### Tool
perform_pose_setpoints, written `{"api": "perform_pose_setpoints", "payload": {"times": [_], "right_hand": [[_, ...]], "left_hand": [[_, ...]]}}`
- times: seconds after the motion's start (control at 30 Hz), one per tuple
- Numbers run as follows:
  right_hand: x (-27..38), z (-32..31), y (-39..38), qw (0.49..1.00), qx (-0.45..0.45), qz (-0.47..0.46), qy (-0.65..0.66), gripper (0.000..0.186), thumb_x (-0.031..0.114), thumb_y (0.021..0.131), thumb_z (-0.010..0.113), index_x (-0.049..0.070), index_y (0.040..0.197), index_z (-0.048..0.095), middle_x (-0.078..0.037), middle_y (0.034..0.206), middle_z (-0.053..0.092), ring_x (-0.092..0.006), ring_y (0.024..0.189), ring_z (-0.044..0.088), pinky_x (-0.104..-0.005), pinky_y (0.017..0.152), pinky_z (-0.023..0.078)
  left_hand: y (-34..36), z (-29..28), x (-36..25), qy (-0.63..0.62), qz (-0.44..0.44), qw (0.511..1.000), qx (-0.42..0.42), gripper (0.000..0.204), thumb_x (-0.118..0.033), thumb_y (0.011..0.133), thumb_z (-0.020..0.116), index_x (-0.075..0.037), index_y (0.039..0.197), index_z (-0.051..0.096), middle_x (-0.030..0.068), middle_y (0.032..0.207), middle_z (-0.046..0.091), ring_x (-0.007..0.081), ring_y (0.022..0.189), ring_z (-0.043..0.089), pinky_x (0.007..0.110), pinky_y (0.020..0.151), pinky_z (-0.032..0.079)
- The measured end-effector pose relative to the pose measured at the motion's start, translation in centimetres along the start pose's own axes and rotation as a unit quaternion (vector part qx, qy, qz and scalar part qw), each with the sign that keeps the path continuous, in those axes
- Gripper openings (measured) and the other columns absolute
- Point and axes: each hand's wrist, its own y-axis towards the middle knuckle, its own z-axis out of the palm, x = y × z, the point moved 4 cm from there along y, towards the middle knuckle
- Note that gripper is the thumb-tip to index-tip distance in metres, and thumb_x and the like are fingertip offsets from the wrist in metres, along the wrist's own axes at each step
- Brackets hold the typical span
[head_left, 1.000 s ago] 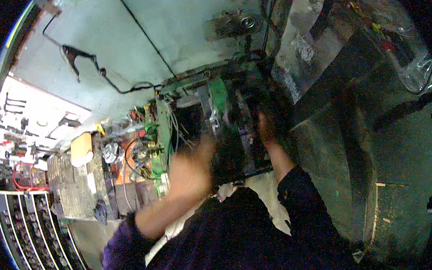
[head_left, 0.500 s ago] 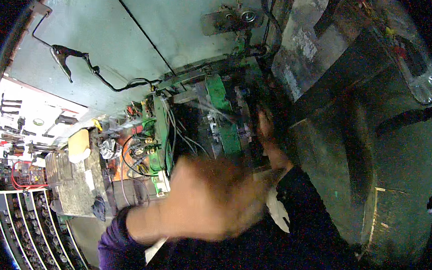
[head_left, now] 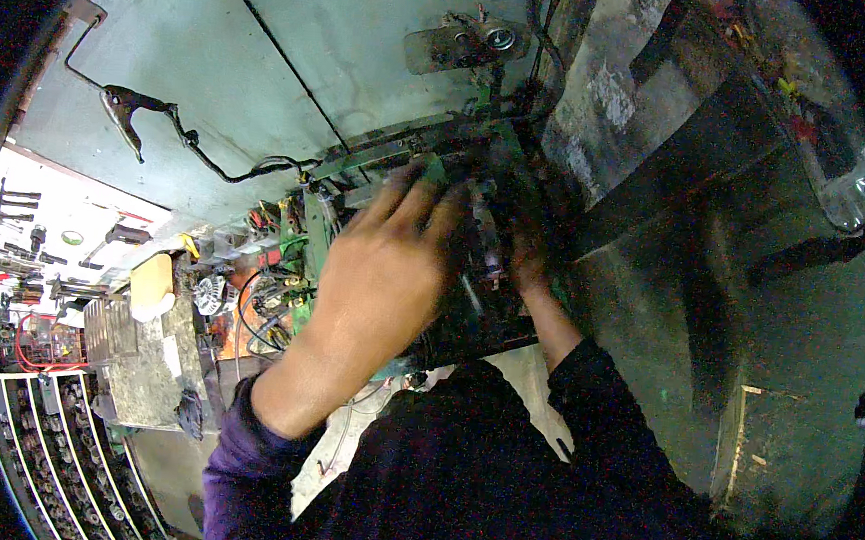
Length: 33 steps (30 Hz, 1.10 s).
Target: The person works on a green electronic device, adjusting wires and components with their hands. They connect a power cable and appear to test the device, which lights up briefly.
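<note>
My left hand [head_left: 385, 267] reaches over the dark, greasy machine with green parts [head_left: 430, 166], back of the hand up. Its fingers are stretched forward and somewhat apart, blurred at the tips, over or against a green block; whether they touch it I cannot tell. My right hand [head_left: 531, 262] is at the machine's right side, in deep shadow. Its fingers are dark and smeared, so what they touch does not show. Between the hands lie dark metal parts with a small shiny piece [head_left: 493, 266].
A spray gun [head_left: 127, 120] with a black hose hangs on the grey panel behind. To the left stand a worn workbench [head_left: 134, 375], a silver round part [head_left: 212, 295], cables and a rack of small parts [head_left: 68, 455]. A round gauge [head_left: 500, 39] sits above the machine.
My left hand has moved forward and up, from low in front of my body to over the machine's green block. My right hand stays at the right side.
</note>
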Motion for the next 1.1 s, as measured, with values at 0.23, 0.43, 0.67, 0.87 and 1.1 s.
{"api": "perform_pose_setpoints", "payload": {"times": [0.23, 0.43, 0.67, 0.87, 1.1], "right_hand": [[-1.5, 0.3, -0.4, 0.99, 0.005, 0.111, 0.087, 0.053, 0.022, 0.093, 0.061, 0.008, 0.143, 0.049, -0.014, 0.152, 0.04, -0.0305, 0.138, 0.04, -0.0399, 0.115, 0.03], [-1.6, 0.1, 0.3, 0.914, 0.041, 0.29, 0.28, 0.057, 0.038, 0.099, 0.054, 0.003, 0.144, 0.046, -0.012, 0.15, 0.044, -0.0268, 0.137, 0.041, -0.038, 0.114, 0.03], [-3.4, -4.3, -2.8, 0.912, 0.07, 0.359, 0.186, 0.059, 0.035, 0.093, 0.06, 0.007, 0.144, 0.046, -0.016, 0.147, 0.047, -0.0306, 0.135, 0.044, -0.0395, 0.112, 0.034], [-5.9, 0.5, -7.7, 0.95, 0.21, 0.23, -0.01, 0.048, 0.029, 0.09, 0.063, 0.004, 0.13, 0.057, -0.023, 0.135, 0.055, -0.037, 0.124, 0.053, -0.0431, 0.103, 0.043], [-8.4, -0.1, -7.2, 0.952, 0.093, 0.249, 0.154, 0.045, 0.03, 0.087, 0.068, 0.004, 0.123, 0.062, -0.021, 0.131, 0.059, -0.0326, 0.12, 0.057, -0.0452, 0.1, 0.045]], "left_hand": [[-11.8, 2.2, 4.1, -0.245, -0.22, 0.944, -0.033, 0.035, -0.022, 0.077, 0.07, 0.002, 0.102, 0.067, 0.0198, 0.079, 0.066, 0.0385, 0.07, 0.066, 0.048, 0.075, 0.054], [-15.1, 25.4, 15.1, -0.177, -0.094, 0.978, 0.063, 0.04, -0.019, 0.091, 0.059, 0.0, 0.127, 0.058, 0.0282, 0.115, 0.063, 0.0392, 0.11, 0.061, 0.041, 0.093, 0.049], [-13.9, 30.1, 11.2, -0.489, -0.317, 0.811, 0.063, 0.046, -0.023, 0.1, 0.052, 0.004, 0.136, 0.045, 0.0208, 0.117, 0.062, 0.0254, 0.113, 0.059, 0.033, 0.098, 0.046], [-13.8, 29.9, 9.6, -0.468, -0.377, 0.798, 0.026, 0.044, -0.027, 0.098, 0.057, 0.005, 0.129, 0.054, 0.0262, 0.128, 0.06, 0.0382, 0.122, 0.055, 0.04, 0.103, 0.041], [-13.3, 30.2, 9.4, -0.465, -0.382, 0.796, 0.065, 0.05, -0.023, 0.096, 0.059, 0.0, 0.139, 0.049, 0.022, 0.139, 0.054, 0.038, 0.132, 0.048, 0.036, 0.111, 0.034]]}}
